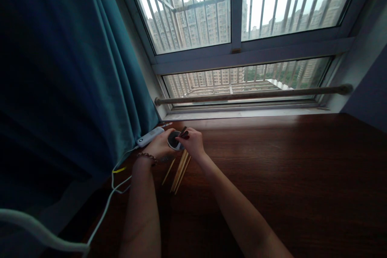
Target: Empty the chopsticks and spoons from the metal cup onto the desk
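My left hand, a beaded bracelet at its wrist, is wrapped round a cup with a pale rim and dark inside. The cup is tipped a little toward me. My right hand is closed in a pinch over the cup's opening, on a small dark brown strip-like piece. Its exact kind is too small to make out. Several thin wooden sticks lie on the table just below the cup, between my forearms; one lies apart to the left.
A long white device lies left of my left hand, by the blue curtain. White cables run along the left edge, near a yellow strip. The brown wooden tabletop reaches the windowsill, where a rail crosses.
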Tool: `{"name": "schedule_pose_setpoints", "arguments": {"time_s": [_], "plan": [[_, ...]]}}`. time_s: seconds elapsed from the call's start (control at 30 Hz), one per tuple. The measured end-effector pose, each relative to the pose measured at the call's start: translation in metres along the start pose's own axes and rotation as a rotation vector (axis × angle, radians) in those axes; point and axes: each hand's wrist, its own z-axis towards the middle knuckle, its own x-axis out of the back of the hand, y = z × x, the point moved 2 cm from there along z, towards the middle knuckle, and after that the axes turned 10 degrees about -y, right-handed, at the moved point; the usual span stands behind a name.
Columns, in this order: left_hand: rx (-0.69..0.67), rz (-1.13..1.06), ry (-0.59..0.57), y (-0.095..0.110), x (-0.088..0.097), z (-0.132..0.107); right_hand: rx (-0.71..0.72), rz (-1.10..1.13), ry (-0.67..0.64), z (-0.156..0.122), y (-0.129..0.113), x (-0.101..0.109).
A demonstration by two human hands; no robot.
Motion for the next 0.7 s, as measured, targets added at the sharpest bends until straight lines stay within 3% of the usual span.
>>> {"name": "schedule_pose_setpoints", "arguments": {"time_s": [0.1, 0.2, 0.33, 0.4, 0.47, 0.7], "plan": [[0.039, -0.009, 0.025, -0.005, 0.001, 0.0, 0.048, 0.051, 0.08, 0.003, -0.007, 0.018], [0.127, -0.015, 0.078, -0.019, 0.003, 0.0, 0.054, 0.14, 0.245, 0.005, -0.013, 0.047], [0.329, -0.016, 0.2, -0.047, 0.001, 0.004, -0.116, 0.267, 0.38, 0.006, -0.004, 0.086], [0.439, -0.018, 0.249, -0.063, -0.004, 0.008, -0.221, 0.324, 0.274, 0.007, 0.01, 0.094], [0.515, -0.031, 0.277, -0.077, -0.009, 0.013, -0.284, 0.399, 0.085, 0.008, 0.03, 0.091], [0.594, -0.113, 0.284, -0.098, -0.025, 0.022, -0.503, 0.547, -0.31, -0.013, 0.094, 0.045]]}}
